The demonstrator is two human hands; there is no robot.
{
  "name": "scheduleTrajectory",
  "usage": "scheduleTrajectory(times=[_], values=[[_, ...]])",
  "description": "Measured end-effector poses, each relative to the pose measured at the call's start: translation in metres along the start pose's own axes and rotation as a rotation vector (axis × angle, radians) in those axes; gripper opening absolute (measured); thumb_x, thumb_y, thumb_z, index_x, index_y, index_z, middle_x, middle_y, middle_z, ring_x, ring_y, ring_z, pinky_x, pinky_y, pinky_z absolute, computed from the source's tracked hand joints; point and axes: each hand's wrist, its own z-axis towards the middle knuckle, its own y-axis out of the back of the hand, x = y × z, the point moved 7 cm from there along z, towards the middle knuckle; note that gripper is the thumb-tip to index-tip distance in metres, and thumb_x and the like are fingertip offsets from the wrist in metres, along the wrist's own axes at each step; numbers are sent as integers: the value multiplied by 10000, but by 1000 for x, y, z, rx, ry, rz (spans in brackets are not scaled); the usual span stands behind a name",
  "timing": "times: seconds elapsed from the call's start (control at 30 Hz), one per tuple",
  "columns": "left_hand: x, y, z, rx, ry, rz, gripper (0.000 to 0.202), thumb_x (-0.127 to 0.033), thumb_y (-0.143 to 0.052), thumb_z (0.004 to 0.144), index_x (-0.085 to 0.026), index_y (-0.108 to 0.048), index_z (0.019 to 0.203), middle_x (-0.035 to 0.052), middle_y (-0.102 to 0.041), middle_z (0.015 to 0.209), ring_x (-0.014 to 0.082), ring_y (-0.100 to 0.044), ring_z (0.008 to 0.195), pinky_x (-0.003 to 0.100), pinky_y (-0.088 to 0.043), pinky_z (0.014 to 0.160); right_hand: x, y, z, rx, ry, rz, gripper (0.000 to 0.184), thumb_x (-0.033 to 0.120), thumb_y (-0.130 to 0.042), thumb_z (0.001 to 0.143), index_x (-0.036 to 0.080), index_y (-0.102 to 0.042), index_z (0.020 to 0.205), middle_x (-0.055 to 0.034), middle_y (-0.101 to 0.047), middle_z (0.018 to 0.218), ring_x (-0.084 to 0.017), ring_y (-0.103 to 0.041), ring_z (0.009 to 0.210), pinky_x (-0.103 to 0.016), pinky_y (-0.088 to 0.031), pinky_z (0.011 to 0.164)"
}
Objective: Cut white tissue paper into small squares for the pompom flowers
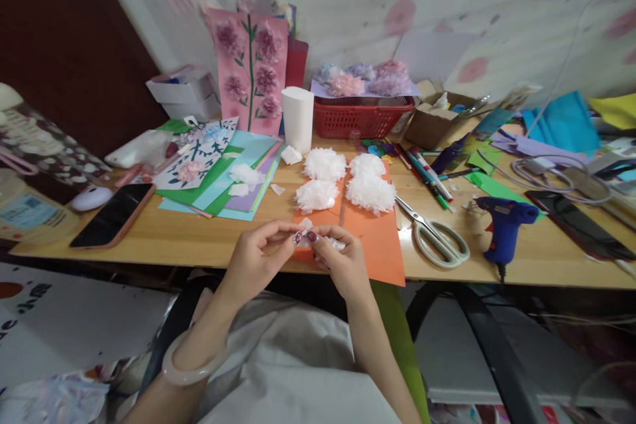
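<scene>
Both hands meet above the front edge of the table, each closed in a pinch on white tissue paper (pixel 307 224). My left hand (pixel 261 257) grips it between thumb and fingertips. Against it, my right hand (pixel 344 262) pinches the same tissue, and more white shows between its fingers. Under and beyond the hands lies orange paper (pixel 380 248). Several fluffy white tissue flowers (pixel 370 192) rest on and around its far part. A small folded white tissue (pixel 291 155) sits by a white paper roll (pixel 298 118). Loose tissue pieces (pixel 246 174) lie on the coloured sheets to the left.
To the right are scissors (pixel 440 242), a blue glue gun (pixel 507 225), markers (pixel 427 172) and a phone (pixel 583 222). Another phone (pixel 114 212) lies left. Behind stand a red basket (pixel 358 119) topped with coloured paper flowers and a pink flower picture (pixel 233 66). Coloured sheets (pixel 199 195) spread left.
</scene>
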Motion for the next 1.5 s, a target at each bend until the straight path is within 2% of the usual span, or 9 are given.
scheduleTrajectory(times=[0.3,0.47,0.63,0.87,1.1,1.23,1.5], values=[[-5,4,-1,-51,-21,56,137,-270,-674,834,-183,-772,874,55,-826,951,204,-780,900,249,-611,826,-2,0,0,13,-18,-3,261,432,-755,782,171,-745,781,46,-541,497,-62,-370,432,-208,-254,434],[-5,3,-2,-53,-37,74,119,-266,-725,788,-189,-765,868,57,-825,922,212,-784,858,276,-620,814,2,-2,-2,26,-8,-32,225,398,-734,798,173,-748,781,38,-574,509,-65,-384,429,-215,-275,444],[-3,5,0,-70,-47,96,81,-269,-731,795,-195,-719,825,52,-814,850,212,-783,807,263,-615,726,7,-5,-3,49,1,-57,231,394,-708,811,175,-755,754,19,-619,520,-68,-386,427,-217,-284,444],[2,8,-1,-83,-49,55,88,-269,-737,807,-207,-674,812,34,-805,822,189,-778,794,226,-587,702,7,-6,-3,70,-6,-77,301,452,-688,843,173,-766,760,-10,-674,541,-64,-373,413,-204,-277,422],[-3,7,-2,-86,-96,80,124,-264,-748,798,-227,-635,763,23,-810,806,242,-776,971,288,-607,835,11,-9,-5,84,-7,-96,266,423,-708,824,176,-776,754,-15,-690,550,-70,-399,416,-201,-292,417],[-7,8,-3,-109,-142,138,118,-232,-740,792,-243,-638,734,28,-822,846,266,-722,1124,331,-592,933,10,-8,-5,97,-16,-83,259,425,-721,810,179,-775,749,-16,-694,548,-70,-396,410,-204,-301,419],[-7,7,-2,-106,-171,126,116,-237,-751,780,-244,-648,727,25,-819,825,263,-731,1107,359,-561,1006,3,-5,-4,109,-30,-46,294,464,-728,812,177,-764,762,-21,-697,558,-72,-394,414,-212,-300,428]])
